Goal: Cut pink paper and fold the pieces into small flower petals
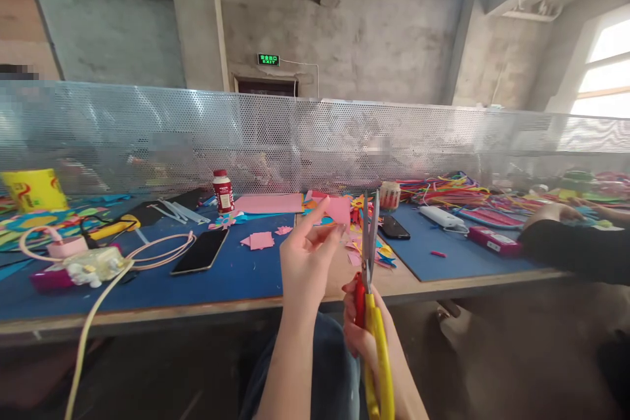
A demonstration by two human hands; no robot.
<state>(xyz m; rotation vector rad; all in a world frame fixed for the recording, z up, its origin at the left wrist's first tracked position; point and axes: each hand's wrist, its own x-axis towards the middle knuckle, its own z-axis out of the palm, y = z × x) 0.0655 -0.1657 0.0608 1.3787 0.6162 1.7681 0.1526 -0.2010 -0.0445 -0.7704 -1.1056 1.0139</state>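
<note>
My left hand (309, 252) is raised over the table's front edge, its thumb and fingers pinching a small piece of pink paper (338, 210). Just right of it, my right hand (361, 325) grips a pair of scissors (370, 256) with yellow and red handles. The blades point up and stand slightly apart, beside the paper. Behind my hands lies a heap of colourful paper scraps (386, 260). A stack of pink paper squares (261, 240) rests on the blue mat to the left, in front of a larger pink sheet (270, 203).
Left on the table are a black phone (201, 252), a red-capped bottle (223, 191), a power strip (59, 275) with cables and a yellow tub (35, 190). Another phone (394, 228) and a jar (390, 195) stand right. A co-worker's arm (566, 243) reaches in at far right.
</note>
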